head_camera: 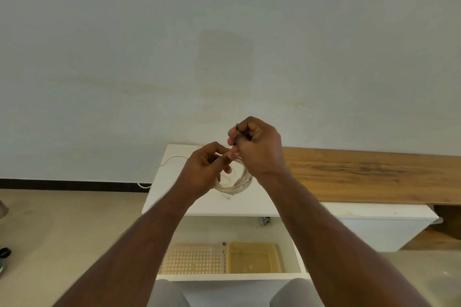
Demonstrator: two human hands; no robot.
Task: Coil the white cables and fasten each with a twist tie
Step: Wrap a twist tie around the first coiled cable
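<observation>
L hand (208,169) grips coiled white cable (233,185); R hand (257,146) pinches dark twist tie (236,126).

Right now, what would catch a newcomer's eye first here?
Two hands meet mid-picture above a white table: the left hand holds a coil of white cable, and the right hand pinches a thin dark twist tie at its top. Below, an open drawer shows a yellow tray.

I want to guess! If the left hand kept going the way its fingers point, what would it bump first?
Probably the right hand: the left hand, gripping the coiled white cable, points up-right with fingertips nearly touching it. Depth is unclear.
</observation>
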